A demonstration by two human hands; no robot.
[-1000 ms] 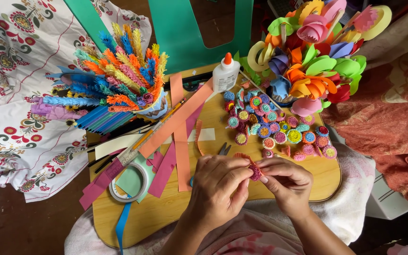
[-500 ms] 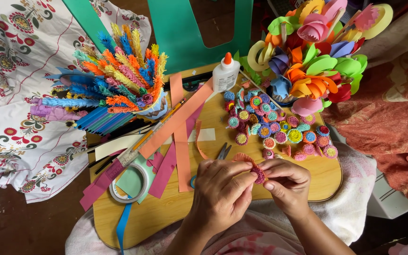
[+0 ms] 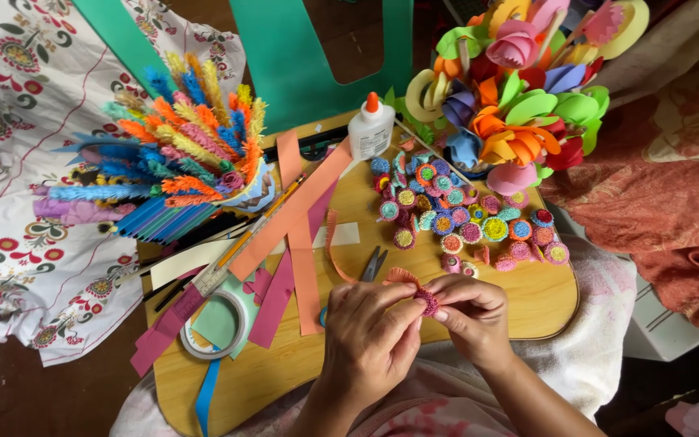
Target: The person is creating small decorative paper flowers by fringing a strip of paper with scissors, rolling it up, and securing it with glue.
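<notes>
Fingertips of my left hand (image 3: 370,328) and right hand (image 3: 469,311) are pinched together on the small fringed paper coil (image 3: 427,301) just above the wooden board's (image 3: 527,303) near edge, so I'd keep the roll tight, turning slowly with even pressure.

bare hands (image 3: 414,328) and forearms, no sleeves or rings

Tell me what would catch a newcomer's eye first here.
Probably the fan of fringed paper sticks at upper left and the bunch of paper flowers at upper right. Between them, small coiled discs cover the wooden board. At its near edge, both hands pinch a pink coil.
</notes>
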